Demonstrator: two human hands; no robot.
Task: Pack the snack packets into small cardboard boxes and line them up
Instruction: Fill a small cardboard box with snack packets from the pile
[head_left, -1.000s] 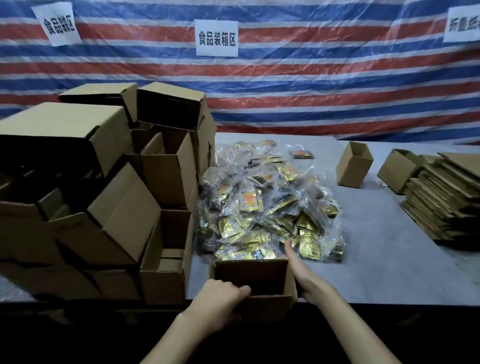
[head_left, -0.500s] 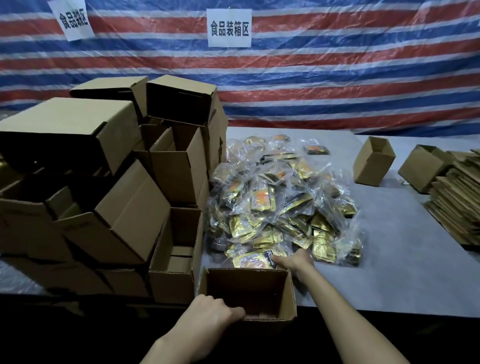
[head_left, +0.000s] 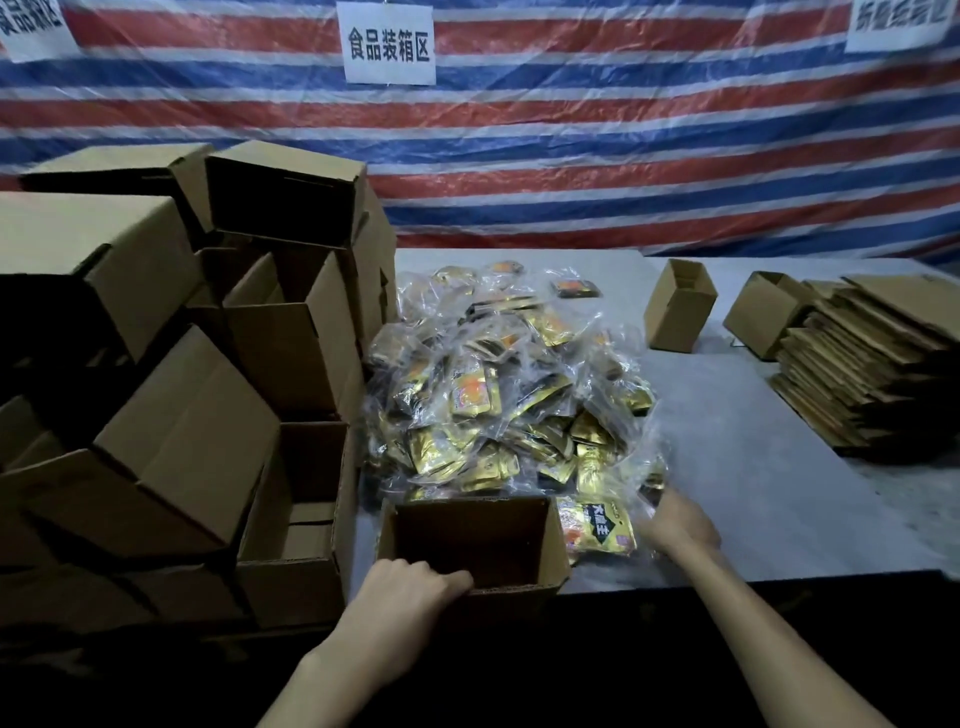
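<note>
A small open cardboard box (head_left: 550, 545) stands at the table's near edge, its inside dark. My left hand (head_left: 410, 592) grips the box's near rim. A heap of gold snack packets in clear plastic bags (head_left: 498, 405) lies just behind the box. My right hand (head_left: 675, 525) holds a clear bag of packets at the heap's near right corner. A gold and orange packet (head_left: 597, 525) inside that bag lies flat between the box and my right hand.
Many open cardboard boxes (head_left: 197, 426) are piled on the left. Two small open boxes (head_left: 675, 306) (head_left: 763, 312) stand at the back right, beside a stack of flat folded cartons (head_left: 872, 374). A striped tarp hangs behind the grey table (head_left: 753, 457).
My right hand moved right from the heap's front edge and took hold of a bag, pulling a packet out beside the box. My left hand stayed on the box rim.
</note>
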